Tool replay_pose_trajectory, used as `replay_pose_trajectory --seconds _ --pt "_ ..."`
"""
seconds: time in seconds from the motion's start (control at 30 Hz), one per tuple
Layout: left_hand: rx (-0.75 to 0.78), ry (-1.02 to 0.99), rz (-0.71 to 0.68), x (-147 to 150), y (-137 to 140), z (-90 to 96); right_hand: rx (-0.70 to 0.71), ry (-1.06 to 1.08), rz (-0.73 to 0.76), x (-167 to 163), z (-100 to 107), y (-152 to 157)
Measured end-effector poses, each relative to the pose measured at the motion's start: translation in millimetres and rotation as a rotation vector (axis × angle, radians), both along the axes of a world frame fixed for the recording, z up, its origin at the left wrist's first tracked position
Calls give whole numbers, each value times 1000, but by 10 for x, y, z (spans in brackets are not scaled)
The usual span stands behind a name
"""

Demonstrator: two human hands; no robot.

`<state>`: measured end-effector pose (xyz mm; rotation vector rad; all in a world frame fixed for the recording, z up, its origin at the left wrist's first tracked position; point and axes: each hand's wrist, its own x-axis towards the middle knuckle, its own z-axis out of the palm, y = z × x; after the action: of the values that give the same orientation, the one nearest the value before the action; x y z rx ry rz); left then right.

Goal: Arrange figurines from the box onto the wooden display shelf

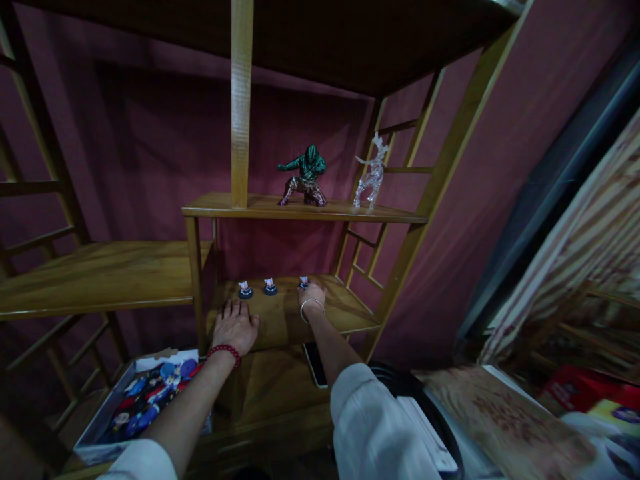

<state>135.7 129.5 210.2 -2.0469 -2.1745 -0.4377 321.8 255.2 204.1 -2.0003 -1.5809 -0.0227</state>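
Observation:
Three small white-and-dark figurines on round dark bases stand in a row on the lower wooden shelf (273,320). The left figurine (245,289) and the middle figurine (270,287) stand free of both hands. My right hand (312,294), with a bracelet at the wrist, has its fingers closed around the right figurine (303,283), whose top shows above them. My left hand (237,328), wearing a red bead bracelet, rests flat at the shelf's front left, fingers spread, just in front of the left figurine and holding nothing.
On the shelf above stand a green-and-bronze crouching figure (306,175) and a clear deer figurine (371,172). A phone (315,364) lies beneath my right forearm. At lower left is a box (90,448) full of colourful small figures. A wooden post (241,100) rises in front.

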Motion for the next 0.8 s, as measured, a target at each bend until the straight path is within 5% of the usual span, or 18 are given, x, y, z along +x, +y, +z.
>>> replay_pose_trajectory --seconds 0.8 --pt "-13 5 -3 16 -31 45 7 -6 42 -59 29 -47"
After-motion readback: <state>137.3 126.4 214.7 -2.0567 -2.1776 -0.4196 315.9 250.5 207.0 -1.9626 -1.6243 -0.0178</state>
